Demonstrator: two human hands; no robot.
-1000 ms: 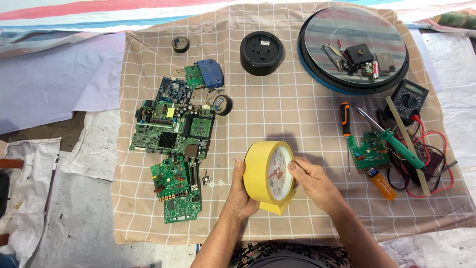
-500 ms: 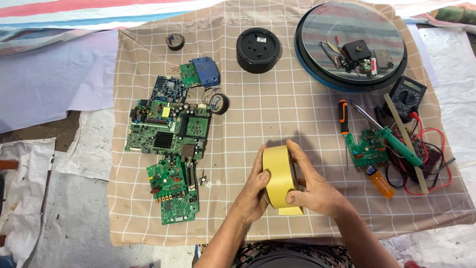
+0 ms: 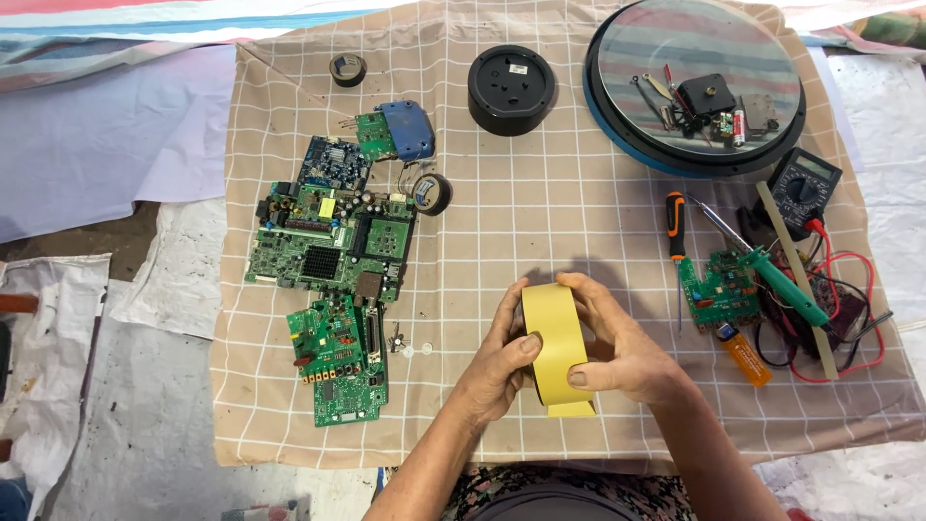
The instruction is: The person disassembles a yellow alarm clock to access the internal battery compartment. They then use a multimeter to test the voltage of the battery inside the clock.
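A small yellow alarm clock stands edge-on to me above the checkered beige cloth, so only its yellow rim and foot show. My left hand grips it from the left with the thumb on the rim. My right hand wraps it from the right, fingers over the top and thumb low on the rim. The clock face is hidden.
Several green circuit boards lie left of my hands. A black round part and a large round glass-topped tray holding small parts sit at the back. A screwdriver, soldering iron, multimeter, orange lighter and wires lie right.
The clock has been turned from face-up toward me to edge-on. My right hand has moved from its front to closing around its right side.
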